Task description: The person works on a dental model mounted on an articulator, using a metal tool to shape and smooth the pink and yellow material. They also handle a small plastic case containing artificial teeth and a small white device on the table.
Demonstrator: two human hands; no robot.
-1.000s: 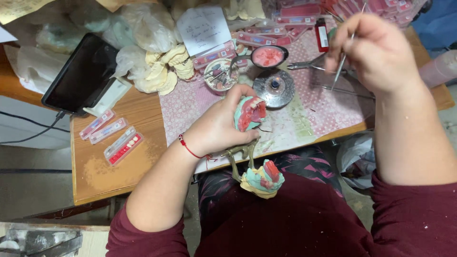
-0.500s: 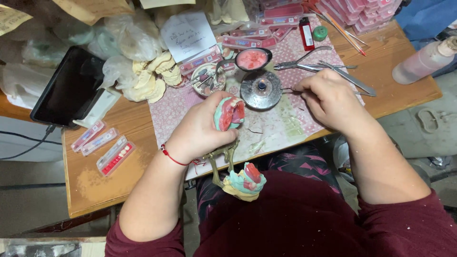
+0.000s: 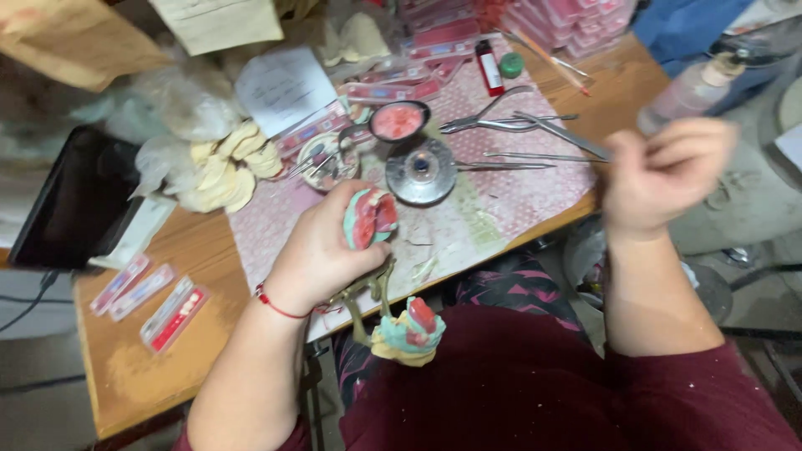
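Nearest, over the lap, hangs the lower cast (image 3: 409,327), a teal-and-cream plaster block with pink wax on top, joined by a brass hinge frame (image 3: 366,294) to the upper cast (image 3: 370,219). The left hand (image 3: 322,250) has its fingers curled closed around the upper cast, thumb beside the pink wax, holding it just above the table (image 3: 150,367) edge. Plaster like this looks stiff, fairly heavy and brittle, and the wax soft and easily marked, so the safe hold is probably on the plaster base or the frame, not on the wax. The right hand (image 3: 664,171), blurred, is raised off the table's right edge with fingers loosely bent; whether it pinches anything I cannot tell. Farther off on the pink mat (image 3: 518,184) stand a round metal burner (image 3: 420,171), a small dish (image 3: 398,121) of pink wax, and pliers (image 3: 493,117).
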